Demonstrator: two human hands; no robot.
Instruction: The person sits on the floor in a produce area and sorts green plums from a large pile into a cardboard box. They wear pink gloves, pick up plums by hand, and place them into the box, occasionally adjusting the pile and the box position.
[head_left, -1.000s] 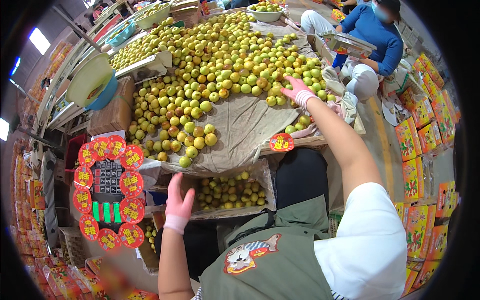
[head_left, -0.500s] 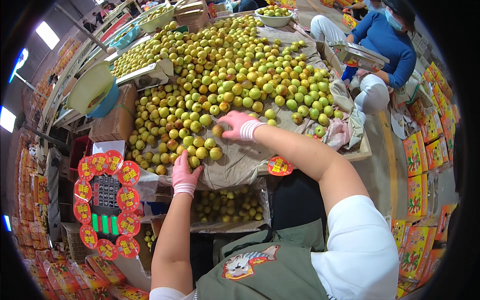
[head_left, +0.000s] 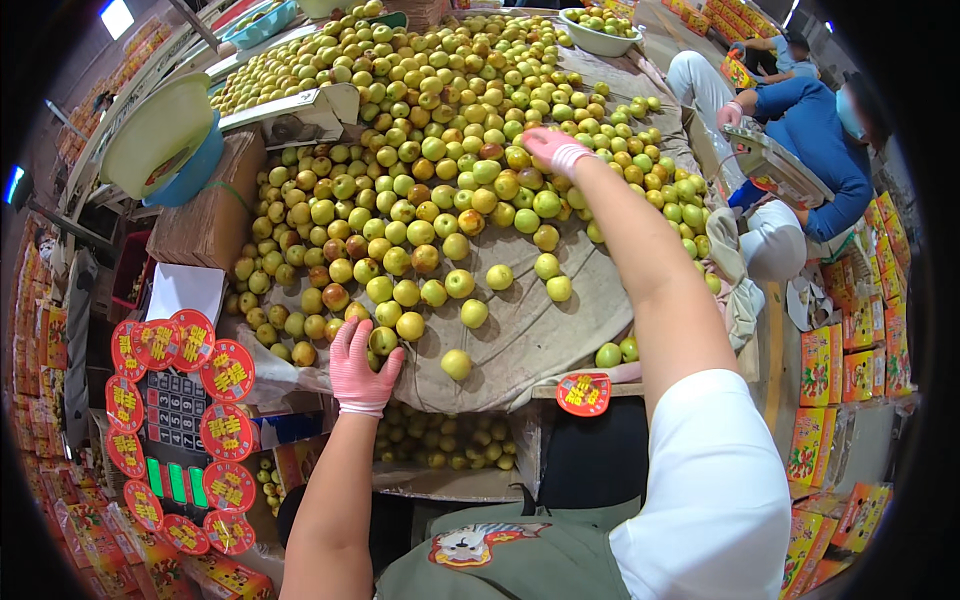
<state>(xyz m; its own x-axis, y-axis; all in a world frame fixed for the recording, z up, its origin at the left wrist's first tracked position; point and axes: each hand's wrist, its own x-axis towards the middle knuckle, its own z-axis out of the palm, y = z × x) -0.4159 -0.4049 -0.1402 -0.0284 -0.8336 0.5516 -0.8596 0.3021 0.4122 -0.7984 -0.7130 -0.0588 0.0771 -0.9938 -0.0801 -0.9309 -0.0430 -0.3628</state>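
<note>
A broad heap of round yellow-green fruits with brown-red patches, apparently jujubes [head_left: 420, 205], covers a cloth-lined table [head_left: 530, 345]. Both my hands wear pink gloves with striped cuffs. At the table's near edge rests my left hand [head_left: 362, 368], fingers spread, beside a few fruits and holding none. One loose jujube [head_left: 456, 364] lies just to its right. My right hand [head_left: 556, 150] reaches far over the heap, its fingers stretched out to the left above the fruits; the underside of the palm is hidden.
Below the table edge sits a box of more jujubes [head_left: 440, 440]. At left stand a calculator-like keypad [head_left: 178, 412] ringed with red round stickers, a cardboard stack [head_left: 215, 195] and basins [head_left: 150, 140]. A co-worker [head_left: 815, 140] sits at right by a scale [head_left: 775, 165].
My right hand has moved away from me and to the right, off the single fruit near the front. My left hand's fingers have spread. Several fruits now lie scattered on the cloth's middle.
</note>
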